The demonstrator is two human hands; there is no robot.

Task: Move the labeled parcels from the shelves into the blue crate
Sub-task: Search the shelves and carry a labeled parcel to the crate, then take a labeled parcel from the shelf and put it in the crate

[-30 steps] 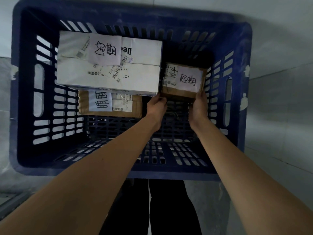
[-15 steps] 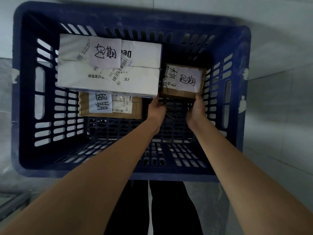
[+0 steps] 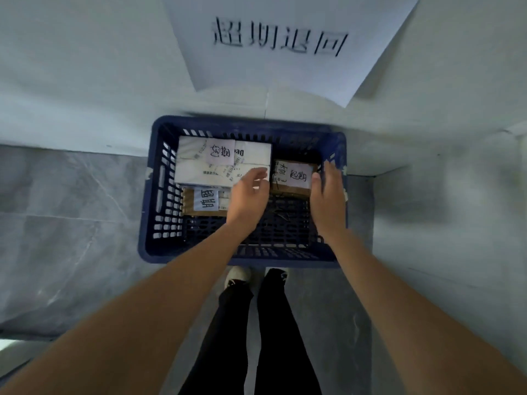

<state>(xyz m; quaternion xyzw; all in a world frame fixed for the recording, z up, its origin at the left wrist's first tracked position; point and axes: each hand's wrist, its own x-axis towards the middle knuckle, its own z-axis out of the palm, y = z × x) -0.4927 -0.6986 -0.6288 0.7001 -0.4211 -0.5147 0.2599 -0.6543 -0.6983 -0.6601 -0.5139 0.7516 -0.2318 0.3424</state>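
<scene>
Standing on the grey floor (image 3: 71, 223) against the pale wall (image 3: 85, 67) is one blue crate (image 3: 148, 223), the largest thing in play, with slotted sides and a grid bottom. Three labeled parcels lie in it, all toward its far edge. Biggest is the white parcel (image 3: 194, 166), filling the crate's far-left corner, with one handwritten slip on top and several printed stickers. Next is the brown parcel (image 3: 205, 202) against the left side, its far edge tucked beneath the white one, with one white slip facing up. Smallest is the small brown parcel (image 3: 293, 178) at the far-right corner, close to the white parcel's right edge, also with a white slip on top.

One large paper sign (image 3: 285, 52) with four printed characters is fixed to the wall above the crate.

Both bare arms reach over the crate's near edge. The left hand (image 3: 248, 195) hovers above the gap between the white and small brown parcels, its grip released, fingers loosely bent and holding nothing. The right hand (image 3: 328, 195) hovers just right of the small brown parcel, grip likewise released, fingers straight. Two dark trouser legs (image 3: 256, 337) and two shoes (image 3: 238, 276) show below the crate's near edge.
</scene>
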